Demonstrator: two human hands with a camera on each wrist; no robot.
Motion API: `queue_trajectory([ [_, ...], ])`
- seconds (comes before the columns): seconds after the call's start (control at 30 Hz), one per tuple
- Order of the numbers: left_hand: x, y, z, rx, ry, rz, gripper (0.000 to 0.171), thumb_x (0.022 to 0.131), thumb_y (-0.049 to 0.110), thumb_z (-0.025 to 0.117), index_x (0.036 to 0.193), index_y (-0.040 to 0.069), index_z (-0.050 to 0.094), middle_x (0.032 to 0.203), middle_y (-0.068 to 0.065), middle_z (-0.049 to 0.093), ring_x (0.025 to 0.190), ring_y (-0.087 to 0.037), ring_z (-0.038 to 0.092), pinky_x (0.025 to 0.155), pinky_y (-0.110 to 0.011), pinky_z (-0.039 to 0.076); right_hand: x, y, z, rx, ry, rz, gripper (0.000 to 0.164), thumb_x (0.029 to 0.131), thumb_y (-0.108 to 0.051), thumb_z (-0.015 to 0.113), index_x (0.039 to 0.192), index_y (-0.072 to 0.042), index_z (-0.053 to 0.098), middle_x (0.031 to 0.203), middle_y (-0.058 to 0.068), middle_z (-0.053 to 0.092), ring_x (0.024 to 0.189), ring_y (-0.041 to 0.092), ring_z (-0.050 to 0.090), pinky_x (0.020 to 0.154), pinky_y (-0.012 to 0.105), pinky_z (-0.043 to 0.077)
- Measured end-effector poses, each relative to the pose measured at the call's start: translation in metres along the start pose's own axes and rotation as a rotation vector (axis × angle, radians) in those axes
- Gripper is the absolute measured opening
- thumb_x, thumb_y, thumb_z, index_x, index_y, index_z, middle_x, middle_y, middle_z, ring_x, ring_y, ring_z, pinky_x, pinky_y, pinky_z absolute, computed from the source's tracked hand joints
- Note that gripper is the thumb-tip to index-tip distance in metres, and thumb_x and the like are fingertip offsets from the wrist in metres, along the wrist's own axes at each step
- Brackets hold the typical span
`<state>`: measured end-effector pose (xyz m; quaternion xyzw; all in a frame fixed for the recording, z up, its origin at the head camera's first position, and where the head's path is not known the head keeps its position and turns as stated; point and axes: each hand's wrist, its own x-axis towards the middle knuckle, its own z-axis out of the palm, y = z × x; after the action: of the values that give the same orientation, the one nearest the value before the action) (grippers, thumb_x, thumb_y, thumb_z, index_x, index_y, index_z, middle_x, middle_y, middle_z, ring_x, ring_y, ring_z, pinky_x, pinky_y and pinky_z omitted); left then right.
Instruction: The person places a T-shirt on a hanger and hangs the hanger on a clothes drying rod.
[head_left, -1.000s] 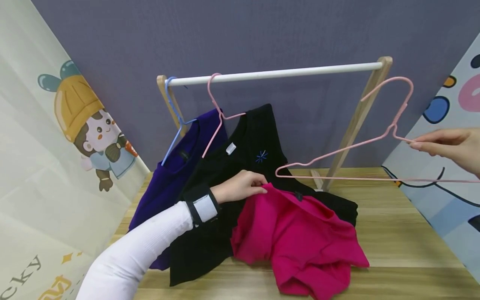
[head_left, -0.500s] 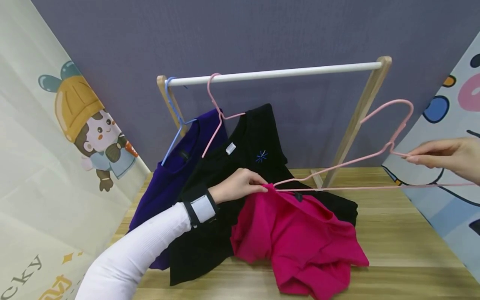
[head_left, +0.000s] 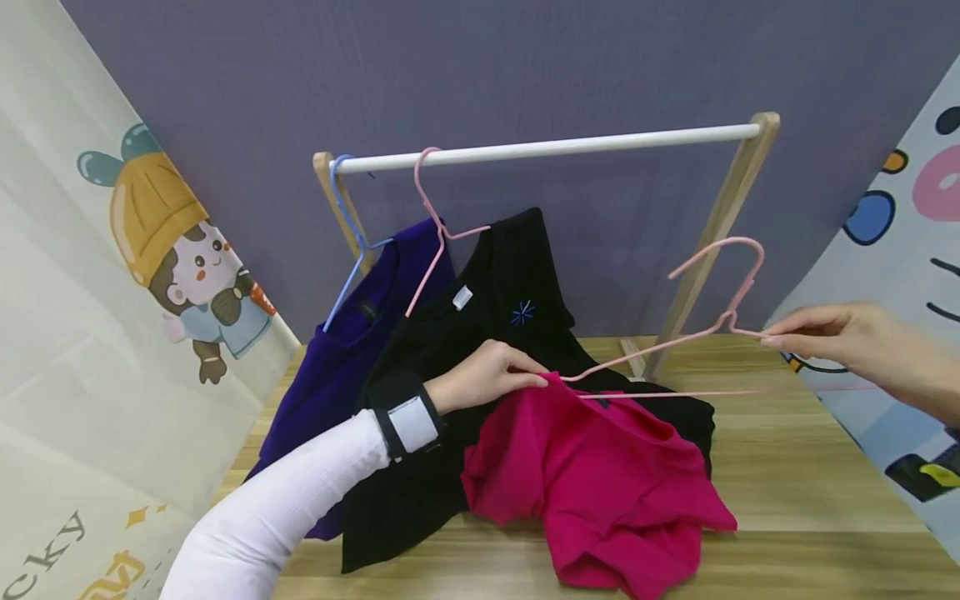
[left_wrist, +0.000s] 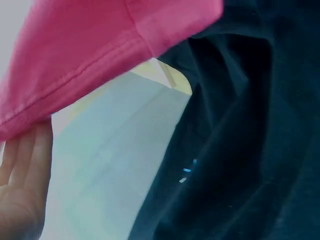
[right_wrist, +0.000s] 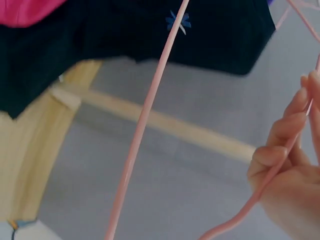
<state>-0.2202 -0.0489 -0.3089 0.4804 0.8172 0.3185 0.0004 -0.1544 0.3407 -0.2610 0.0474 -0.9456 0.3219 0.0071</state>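
Note:
My left hand (head_left: 487, 375) pinches the bright pink shirt (head_left: 607, 483) near its collar; the shirt lies crumpled on the table. In the left wrist view, the fingers sit under the hem of the pink cloth (left_wrist: 100, 60). My right hand (head_left: 840, 337) pinches a pink hanger (head_left: 675, 342) by its right arm, close to the hook. The hanger's left end has passed inside the shirt's neck opening, beside my left fingers, and is hidden there. In the right wrist view, the thumb and fingers of the right hand (right_wrist: 290, 150) close round the hanger wire (right_wrist: 150, 110).
A rack with a white rail (head_left: 570, 147) and wooden legs stands behind. On it hang a purple shirt (head_left: 330, 367) on a blue hanger (head_left: 348, 225) and a black shirt (head_left: 427, 417) on a pink hanger (head_left: 431, 225). The black shirt spreads over the wooden table (head_left: 810, 500), partly under the pink one.
My right hand has moved the hanger left and down, and its left end has gone from above the pink shirt into the neck opening. The left hand has kept its pinch, almost still.

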Motion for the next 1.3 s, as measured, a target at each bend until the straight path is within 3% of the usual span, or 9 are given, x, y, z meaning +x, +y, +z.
queue_trajectory([
  [0.23,0.005,0.010,0.004,-0.012,-0.076,-0.019,0.016,0.083,0.013,0.062,0.094,0.005,0.069,0.088,-0.004,0.068,0.069,0.000,0.053,0.061,-0.014,0.043,-0.001,-0.010,0.022,0.085,0.001,-0.063,0.023,0.087,-0.023,0.057,0.103,-0.009,0.065,0.088,-0.015,0.060,0.077,0.002,0.050,0.062,0.021,0.041],
  [0.37,0.006,0.012,0.004,-0.012,-0.090,-0.035,0.015,0.082,0.012,0.062,0.093,0.004,0.069,0.086,-0.004,0.067,0.067,-0.001,0.049,0.059,-0.014,0.041,-0.002,-0.017,0.028,0.101,-0.025,-0.036,0.027,0.087,-0.029,0.056,0.105,-0.011,0.063,0.091,-0.017,0.058,0.080,-0.001,0.051,0.065,0.024,0.044],
  [0.47,0.007,0.013,0.004,-0.012,-0.084,-0.043,0.015,0.082,0.011,0.062,0.093,0.003,0.069,0.086,-0.004,0.067,0.067,-0.002,0.048,0.059,-0.014,0.041,-0.002,-0.021,0.029,0.100,-0.048,-0.010,0.032,0.087,-0.034,0.055,0.108,-0.011,0.062,0.095,-0.016,0.056,0.082,-0.005,0.049,0.070,0.030,0.043],
  [0.5,0.007,0.013,0.004,-0.014,-0.081,-0.043,0.015,0.082,0.011,0.062,0.094,0.003,0.068,0.086,-0.004,0.067,0.067,-0.002,0.048,0.059,-0.014,0.041,-0.002,-0.023,0.030,0.097,-0.061,0.000,0.035,0.087,-0.036,0.054,0.110,-0.010,0.061,0.099,-0.011,0.057,0.087,-0.001,0.050,0.072,0.034,0.043],
  [0.7,0.009,0.019,0.001,-0.018,-0.079,-0.013,0.014,0.083,0.009,0.062,0.093,0.003,0.068,0.084,-0.003,0.066,0.068,-0.003,0.049,0.062,-0.014,0.042,-0.005,-0.030,0.041,0.148,-0.067,-0.068,0.022,0.087,-0.026,0.057,0.102,-0.012,0.065,0.094,-0.009,0.060,0.081,0.010,0.051,0.064,0.028,0.042],
  [0.83,0.012,0.022,0.000,-0.018,-0.084,0.008,0.014,0.082,0.010,0.062,0.092,0.003,0.068,0.083,-0.003,0.066,0.067,-0.002,0.049,0.063,-0.013,0.042,-0.006,-0.038,0.051,0.159,-0.051,-0.123,0.014,0.084,-0.020,0.060,0.095,-0.014,0.068,0.085,-0.013,0.061,0.073,0.008,0.049,0.059,0.025,0.040],
  [1.03,0.016,0.025,0.002,-0.017,-0.088,0.018,0.013,0.082,0.010,0.062,0.092,0.003,0.068,0.081,-0.003,0.066,0.066,-0.001,0.049,0.063,-0.013,0.042,-0.002,-0.053,0.066,0.204,-0.082,-0.172,0.018,0.083,-0.020,0.062,0.094,-0.007,0.068,0.085,-0.005,0.063,0.071,0.009,0.051,0.059,0.024,0.041],
  [1.2,0.018,0.029,0.001,-0.019,-0.101,0.011,0.014,0.083,0.010,0.062,0.093,0.003,0.068,0.083,-0.003,0.067,0.070,0.000,0.054,0.066,-0.012,0.043,-0.001,-0.063,0.075,0.236,-0.154,-0.154,0.024,0.084,-0.026,0.061,0.097,-0.006,0.066,0.089,0.001,0.064,0.080,0.009,0.055,0.067,0.025,0.044],
  [1.3,0.019,0.031,0.000,-0.023,-0.105,0.005,0.015,0.082,0.010,0.062,0.094,0.003,0.068,0.085,-0.004,0.067,0.073,-0.001,0.058,0.069,-0.011,0.043,0.000,-0.067,0.080,0.231,-0.151,-0.154,0.025,0.083,-0.025,0.062,0.096,-0.005,0.066,0.087,0.000,0.063,0.078,0.007,0.055,0.067,0.025,0.045],
])
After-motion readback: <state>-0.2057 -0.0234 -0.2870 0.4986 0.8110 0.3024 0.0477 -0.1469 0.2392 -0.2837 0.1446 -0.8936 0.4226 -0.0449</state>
